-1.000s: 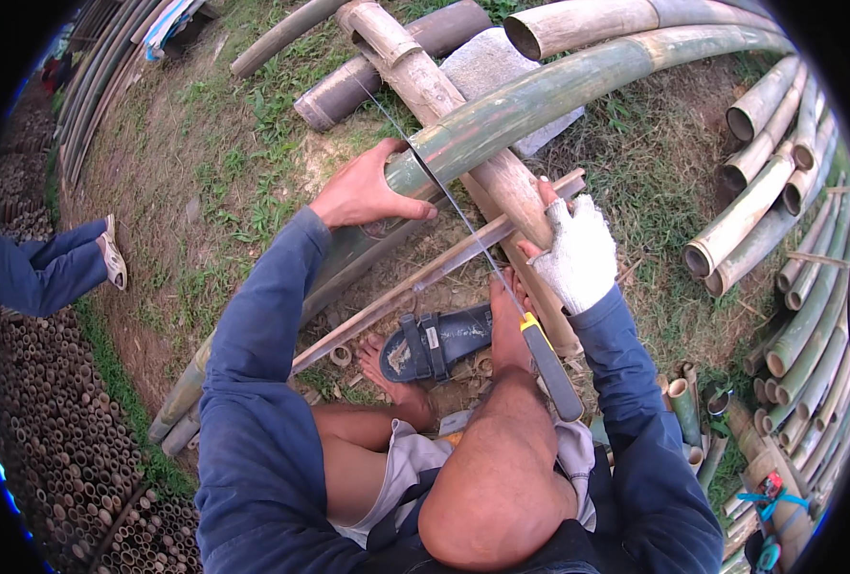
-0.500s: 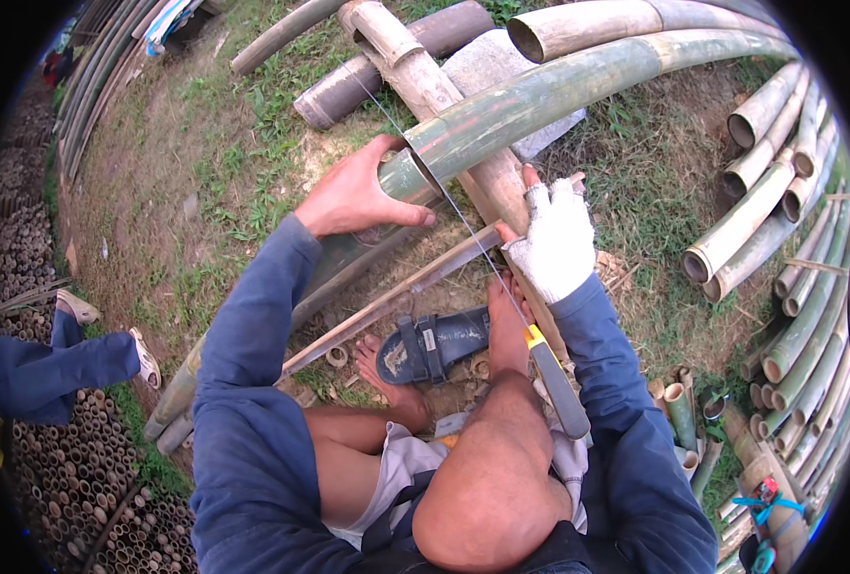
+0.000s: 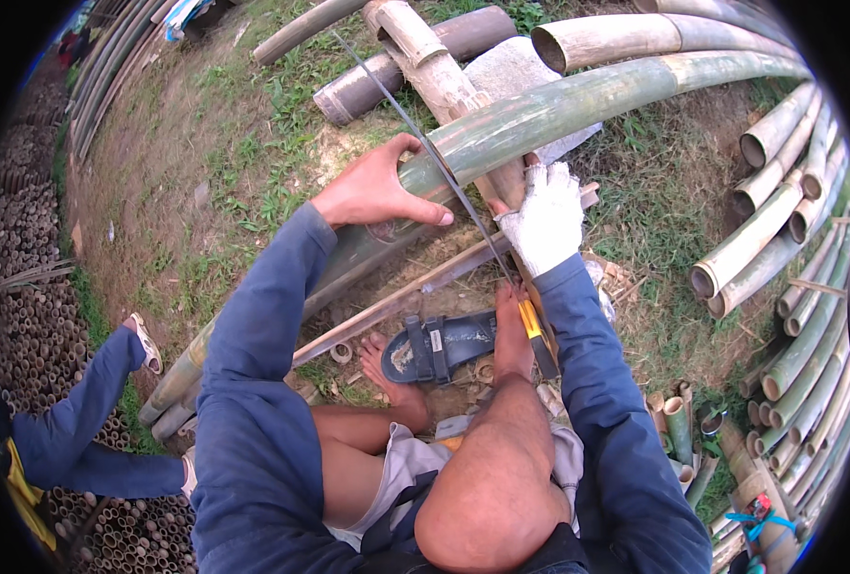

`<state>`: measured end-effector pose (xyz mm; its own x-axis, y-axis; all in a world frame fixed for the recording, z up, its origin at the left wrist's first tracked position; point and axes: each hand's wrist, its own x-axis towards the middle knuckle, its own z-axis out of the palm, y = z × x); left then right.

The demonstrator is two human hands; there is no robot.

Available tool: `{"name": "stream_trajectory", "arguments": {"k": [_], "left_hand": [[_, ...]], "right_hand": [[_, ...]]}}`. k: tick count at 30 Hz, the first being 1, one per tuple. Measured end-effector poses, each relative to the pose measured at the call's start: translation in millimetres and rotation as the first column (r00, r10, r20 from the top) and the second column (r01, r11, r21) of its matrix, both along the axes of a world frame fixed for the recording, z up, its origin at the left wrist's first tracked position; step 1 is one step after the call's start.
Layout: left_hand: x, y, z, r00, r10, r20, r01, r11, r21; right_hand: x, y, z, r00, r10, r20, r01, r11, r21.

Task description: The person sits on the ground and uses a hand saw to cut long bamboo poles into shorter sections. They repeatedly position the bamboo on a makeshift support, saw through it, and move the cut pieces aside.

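A thick green bamboo pole (image 3: 559, 113) slopes from the upper right toward the lower left, resting over a pale wooden beam (image 3: 444, 91). A handsaw (image 3: 406, 120) with a long thin blade lies across the bamboo; its yellow and grey handle is near my right foot, with neither hand on it. My left hand (image 3: 372, 191) is bare and closed round the bamboo just left of the blade, thumb toward me. My right hand (image 3: 545, 215), in a white fingerless glove, is right of the blade, closed against the beam below the pole. Its palm side is hidden.
A long split bamboo strip (image 3: 377, 311) lies before my feet, by a black sandal (image 3: 441, 346). Cut bamboo poles (image 3: 765, 210) are stacked at the right; bundled bamboo ends (image 3: 33, 249) fill the far left. Another person's legs (image 3: 90, 411) are at the lower left.
The saw has slid away from my lap and turned, showing more of its blade's broad side. The left bamboo part now lines up with the right part. The other person's legs have spread apart.
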<state>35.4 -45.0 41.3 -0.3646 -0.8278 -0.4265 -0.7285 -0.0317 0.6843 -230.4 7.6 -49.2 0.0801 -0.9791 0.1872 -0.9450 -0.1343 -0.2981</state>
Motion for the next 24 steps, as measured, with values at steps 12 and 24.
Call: {"name": "stream_trajectory", "arguments": {"k": [12,24], "left_hand": [[5,-6,-13,0.997,-0.063,-0.032,0.065,0.996,0.058],[4,-1,-1,0.991,-0.115,-0.065,0.120,0.989,0.086]], "right_hand": [[-105,194,23,0.701,0.000,0.713,-0.261,0.931,0.257],[-95,252,52,0.367,-0.413,0.833,-0.280,0.805,0.523]]}}
